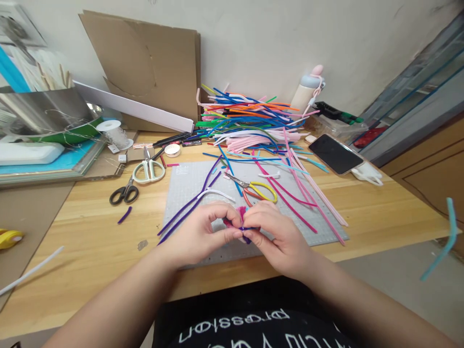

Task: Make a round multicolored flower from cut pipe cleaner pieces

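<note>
Between the fingertips of both hands is a small bundle of bent pipe cleaners (242, 211), magenta and dark purple, partly hidden by the fingers. My left hand (208, 226) pinches it from the left with thumb and index finger. From the right, my right hand (272, 231) pinches the same piece, closed at thumb and fingers. Just beyond the hands lie yellow-and-orange-handled scissors (266, 191) on the grey cutting mat (195, 181). Long purple pipe cleaners (188, 203) lie by my left hand, magenta pipe cleaners (290, 198) by my right.
A pile of coloured pipe cleaners (250, 121) lies against the wall. Black scissors (125, 192), white scissors (148, 169) and a wire spool (114, 134) are on the left. A phone (336, 153) and a bottle (307, 92) stand or lie at the right. Cardboard (152, 67) leans behind.
</note>
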Demonstrator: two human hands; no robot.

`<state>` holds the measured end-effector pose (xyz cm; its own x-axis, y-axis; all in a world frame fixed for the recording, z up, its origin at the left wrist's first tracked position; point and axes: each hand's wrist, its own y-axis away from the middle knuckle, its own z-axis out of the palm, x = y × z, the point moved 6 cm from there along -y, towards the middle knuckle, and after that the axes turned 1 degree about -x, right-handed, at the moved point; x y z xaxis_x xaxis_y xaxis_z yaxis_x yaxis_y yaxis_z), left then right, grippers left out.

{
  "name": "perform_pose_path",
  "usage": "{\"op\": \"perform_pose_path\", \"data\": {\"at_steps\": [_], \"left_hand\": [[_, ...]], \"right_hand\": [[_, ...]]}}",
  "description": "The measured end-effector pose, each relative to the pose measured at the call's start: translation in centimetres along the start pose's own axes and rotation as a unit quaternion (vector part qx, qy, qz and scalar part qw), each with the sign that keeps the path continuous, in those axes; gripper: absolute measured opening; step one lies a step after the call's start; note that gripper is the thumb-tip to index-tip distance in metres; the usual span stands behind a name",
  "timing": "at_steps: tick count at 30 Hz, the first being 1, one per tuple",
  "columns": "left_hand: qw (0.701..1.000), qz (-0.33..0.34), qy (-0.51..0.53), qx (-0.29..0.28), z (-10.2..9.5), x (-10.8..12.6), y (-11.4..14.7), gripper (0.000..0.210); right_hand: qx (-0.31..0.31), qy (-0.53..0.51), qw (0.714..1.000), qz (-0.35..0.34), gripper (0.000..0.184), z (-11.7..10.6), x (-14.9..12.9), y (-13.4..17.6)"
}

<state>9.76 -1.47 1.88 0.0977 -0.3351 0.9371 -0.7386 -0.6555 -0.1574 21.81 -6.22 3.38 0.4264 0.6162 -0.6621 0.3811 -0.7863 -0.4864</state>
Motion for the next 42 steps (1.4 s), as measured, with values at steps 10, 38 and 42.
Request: {"op": "perform_pose_path", "data": {"at_steps": [10, 38, 42], "left_hand": [[0.998, 0.033, -0.044, 0.044, -0.2, 0.5, 0.2, 0.014], [0.977, -0.113, 0.180, 0.014, 0.3, -2.1, 0.2, 0.023], [0.971, -0.121, 0.206, -0.006, 0.7, -2.1, 0.2, 0.025]], "right_hand": [[0.034, -0.072, 0.995, 0.053, 0.010, 0.0, 0.7, 0.1], [-0.021, -0.229, 0.948, 0.219, 0.010, 0.6, 1.3, 0.2], [-0.060, -0.277, 0.928, 0.243, 0.017, 1.0, 1.3, 0.2]]}}
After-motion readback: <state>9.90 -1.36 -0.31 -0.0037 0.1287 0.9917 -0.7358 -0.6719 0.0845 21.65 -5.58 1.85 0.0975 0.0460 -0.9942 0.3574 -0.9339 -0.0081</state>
